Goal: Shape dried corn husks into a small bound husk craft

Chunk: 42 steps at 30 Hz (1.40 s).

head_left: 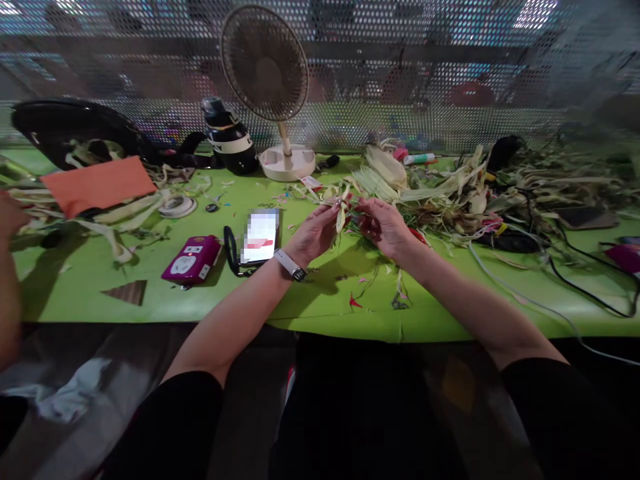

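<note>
My left hand (320, 230), with a watch (291, 265) on its wrist, is closed on a small pale corn husk piece (341, 219) above the table. Close beside it my right hand (383, 229) has its thumb and fingers pinched together; what they hold is too small to make out. Bits of green and red show between the two hands. Behind them lies a heap of dried corn husks (385, 170) mixed with stringy plant stalks. Under my right hand are green sprigs and something red, partly hidden.
A white fan (287, 163), a black bottle (233, 143) and a black bag (75, 130) stand along the back. To the left lie a lit phone (260, 237), a purple power socket box (191, 261) and an orange sheet (100, 185). Cables (525, 293) cross the right side. Another person's arm (9, 280) reaches in.
</note>
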{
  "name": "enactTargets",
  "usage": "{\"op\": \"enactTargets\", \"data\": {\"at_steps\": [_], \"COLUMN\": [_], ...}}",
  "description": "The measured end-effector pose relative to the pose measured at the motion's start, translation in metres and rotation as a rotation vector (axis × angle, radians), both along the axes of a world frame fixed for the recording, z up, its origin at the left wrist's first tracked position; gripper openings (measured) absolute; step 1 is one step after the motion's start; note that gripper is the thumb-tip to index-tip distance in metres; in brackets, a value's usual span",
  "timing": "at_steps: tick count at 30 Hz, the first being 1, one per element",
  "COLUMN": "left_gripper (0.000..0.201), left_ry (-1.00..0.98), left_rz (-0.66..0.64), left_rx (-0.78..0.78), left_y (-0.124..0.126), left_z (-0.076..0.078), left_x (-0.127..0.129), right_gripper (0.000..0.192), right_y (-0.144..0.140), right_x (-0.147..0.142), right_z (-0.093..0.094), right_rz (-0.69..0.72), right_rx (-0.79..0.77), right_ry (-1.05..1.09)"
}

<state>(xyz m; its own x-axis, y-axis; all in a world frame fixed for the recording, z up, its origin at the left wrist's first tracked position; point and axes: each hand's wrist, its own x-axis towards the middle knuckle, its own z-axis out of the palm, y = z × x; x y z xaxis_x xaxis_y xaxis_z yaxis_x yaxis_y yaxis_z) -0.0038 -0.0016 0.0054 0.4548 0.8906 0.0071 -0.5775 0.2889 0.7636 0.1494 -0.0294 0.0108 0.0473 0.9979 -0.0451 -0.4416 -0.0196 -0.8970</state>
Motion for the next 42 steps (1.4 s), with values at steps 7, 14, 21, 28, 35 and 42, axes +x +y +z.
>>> {"op": "enactTargets", "data": {"at_steps": [7,14,21,28,35,42], "left_gripper": [0.008,0.005,0.009,0.013,0.018,0.022], "left_ry": [-0.005,0.003,0.047,0.108,0.152,0.187], "left_rz": [-0.016,-0.076,0.023,0.131,0.218,0.260], "left_rx": [-0.053,-0.028,0.051,0.169,0.281,0.309], "left_y": [0.001,0.002,0.007,0.006,0.004,-0.002], "left_z": [-0.003,-0.009,-0.013,-0.013,-0.016,-0.017], "left_x": [0.001,0.003,0.004,0.005,0.007,0.012], "right_gripper": [0.037,0.038,0.031,0.014,0.019,0.021], "right_y": [0.004,0.003,-0.001,-0.007,-0.009,-0.003], "right_x": [0.007,0.012,0.017,0.027,0.025,0.024], "right_z": [0.003,0.009,0.019,0.021,0.015,0.009], "right_rz": [0.002,0.058,0.112,-0.092,-0.270,-0.233], "right_rx": [-0.021,0.065,0.302,0.744,0.916,0.885], "right_ry": [0.263,0.112,-0.580,-1.386,-1.642,-1.490]}}
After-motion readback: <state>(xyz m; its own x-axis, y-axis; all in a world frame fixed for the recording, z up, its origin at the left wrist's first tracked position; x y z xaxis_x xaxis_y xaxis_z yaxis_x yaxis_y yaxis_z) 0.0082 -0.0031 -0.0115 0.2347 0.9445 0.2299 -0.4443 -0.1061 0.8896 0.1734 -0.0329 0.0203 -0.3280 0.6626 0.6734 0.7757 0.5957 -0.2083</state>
